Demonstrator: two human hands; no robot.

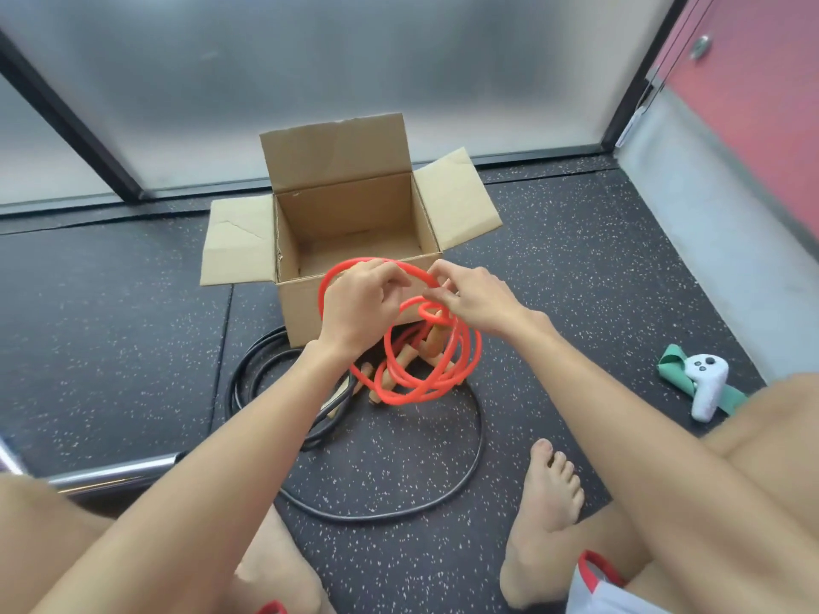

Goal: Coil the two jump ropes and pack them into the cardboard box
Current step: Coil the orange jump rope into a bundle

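An orange-red jump rope (401, 394) hangs in several loose loops in front of the open cardboard box (354, 223), its wooden handles (432, 343) dangling inside the loops. My left hand (361, 303) grips the top of the coil. My right hand (472, 296) pinches a strand beside it. Both hands are just in front of the box's near wall. A black jump rope (476, 445) lies in a wide loose ring on the floor beneath, partly behind my left arm. Nothing shows inside the box.
The floor is dark speckled rubber. A white controller (707, 383) lies on a green band (676, 365) at the right. A chrome bar (115, 474) lies at the left. My bare foot (545, 516) rests near the black rope. Frosted glass panels stand behind the box.
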